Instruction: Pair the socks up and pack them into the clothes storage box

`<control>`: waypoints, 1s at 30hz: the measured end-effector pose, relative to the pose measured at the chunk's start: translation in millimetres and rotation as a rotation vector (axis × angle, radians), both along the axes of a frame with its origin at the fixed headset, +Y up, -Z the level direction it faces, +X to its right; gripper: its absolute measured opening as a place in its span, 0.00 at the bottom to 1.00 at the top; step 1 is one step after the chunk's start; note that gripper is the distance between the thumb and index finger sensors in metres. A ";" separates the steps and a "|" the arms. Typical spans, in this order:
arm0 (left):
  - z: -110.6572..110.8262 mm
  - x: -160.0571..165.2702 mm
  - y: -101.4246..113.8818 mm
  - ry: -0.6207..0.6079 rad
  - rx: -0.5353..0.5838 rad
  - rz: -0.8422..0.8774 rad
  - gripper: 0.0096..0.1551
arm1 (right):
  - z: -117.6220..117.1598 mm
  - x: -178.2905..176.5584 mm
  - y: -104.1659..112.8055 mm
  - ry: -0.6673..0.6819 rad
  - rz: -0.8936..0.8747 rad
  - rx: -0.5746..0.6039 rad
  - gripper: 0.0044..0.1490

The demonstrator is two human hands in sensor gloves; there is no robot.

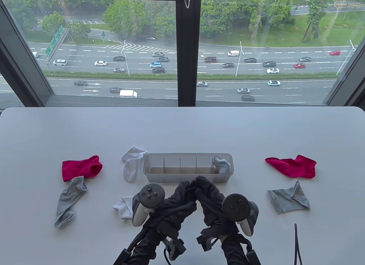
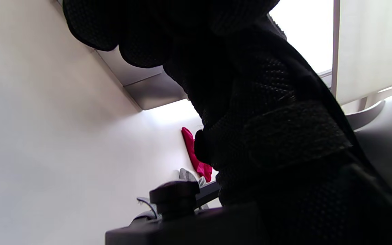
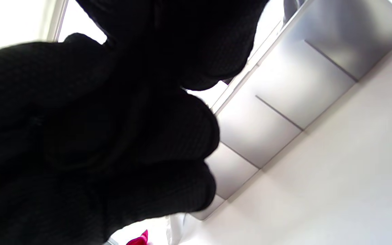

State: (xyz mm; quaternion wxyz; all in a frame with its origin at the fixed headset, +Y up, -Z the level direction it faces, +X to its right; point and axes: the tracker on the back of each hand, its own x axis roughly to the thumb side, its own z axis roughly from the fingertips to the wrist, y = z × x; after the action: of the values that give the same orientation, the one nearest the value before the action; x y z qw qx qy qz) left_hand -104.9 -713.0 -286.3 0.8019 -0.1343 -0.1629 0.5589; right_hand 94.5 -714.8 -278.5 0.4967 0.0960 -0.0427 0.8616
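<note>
The clear divided storage box (image 1: 188, 178) stands mid-table, with a pale blue-grey sock bundle (image 1: 221, 164) in its right end compartment. Just in front of it my left hand (image 1: 184, 191) and right hand (image 1: 204, 185) meet, fingers curled round what looks like a bunch of black socks (image 1: 192, 203). It is hard to tell from the black gloves. Red socks lie far left (image 1: 81, 168) and far right (image 1: 293, 166). Grey socks lie at left (image 1: 68, 202) and right (image 1: 288, 201). White socks lie left of the box (image 1: 131, 165) and by my left wrist (image 1: 122, 208). Both wrist views are mostly dark glove.
The table's far edge runs below a large window. A dark cord (image 1: 296, 242) lies at the front right. The box wall (image 2: 148, 88) shows in the left wrist view, and its dividers (image 3: 284, 102) show in the right wrist view.
</note>
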 end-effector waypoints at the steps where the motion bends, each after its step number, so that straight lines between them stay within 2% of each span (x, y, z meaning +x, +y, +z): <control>1: 0.2 -1.8 -0.8 0.028 0.006 0.043 0.43 | -0.3 -1.3 -1.1 0.009 0.003 -0.017 0.37; 3: 0.2 -5.0 -2.4 0.031 -0.033 0.150 0.41 | 0.9 -4.8 -1.5 -0.006 0.111 0.015 0.36; 7: 1.3 -2.0 -0.3 -0.096 -0.040 0.123 0.41 | 1.5 -3.7 1.7 -0.078 0.273 0.086 0.25; 9: -0.1 -0.8 1.7 -0.128 -0.049 0.095 0.40 | 1.5 0.2 -0.3 -0.073 0.213 0.065 0.25; 12: -2.6 -7.0 -1.2 -0.160 -0.131 0.117 0.36 | -0.9 2.3 -3.6 0.013 -0.044 -0.030 0.25; 13: -3.6 -11.0 -2.3 -0.141 -0.154 0.126 0.35 | -1.1 0.0 -4.9 0.034 -0.088 -0.057 0.25; 15: -3.1 -15.7 -2.1 -0.068 -0.157 0.086 0.34 | -2.2 -3.6 -6.2 0.022 -0.061 -0.066 0.25; 17: 0.3 -16.8 -0.6 0.051 -0.100 -0.027 0.38 | -3.5 -4.4 -4.8 0.013 -0.061 -0.064 0.25; 18: 2.4 -19.2 1.0 0.169 -0.026 -0.118 0.39 | -2.5 -3.1 -3.8 0.001 -0.078 -0.064 0.25; 19: 2.1 -19.5 4.9 0.231 0.099 -0.177 0.38 | -1.5 -2.0 -3.1 0.005 -0.069 -0.049 0.25; 20: 3.0 -17.4 10.6 0.189 0.194 -0.229 0.34 | -0.2 -1.5 -2.4 -0.006 -0.049 -0.031 0.25; 22: 6.5 -8.8 15.0 0.054 0.325 -0.205 0.31 | 0.3 -2.0 -0.8 -0.024 -0.072 -0.033 0.25; 23: 8.0 -4.8 15.8 0.036 0.319 -0.211 0.34 | 0.7 -1.4 -0.7 -0.024 -0.092 -0.038 0.25; 25: 9.7 3.0 13.7 0.022 0.291 -0.367 0.40 | 2.3 -2.5 -0.1 0.004 -0.119 -0.038 0.25; 28: 8.8 5.7 15.6 0.070 0.277 -0.462 0.41 | 2.4 -4.5 -0.1 0.020 -0.043 -0.006 0.25; 30: 6.7 1.3 16.3 0.078 0.253 -0.443 0.39 | 3.2 -7.1 2.0 0.053 -0.083 -0.008 0.26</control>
State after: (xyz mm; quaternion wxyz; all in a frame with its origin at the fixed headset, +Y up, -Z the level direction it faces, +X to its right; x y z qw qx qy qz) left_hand -103.6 -696.6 -279.5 0.9209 -0.0438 -0.1672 0.3494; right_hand 87.4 -712.8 -275.3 0.5334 0.1151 -0.0300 0.8375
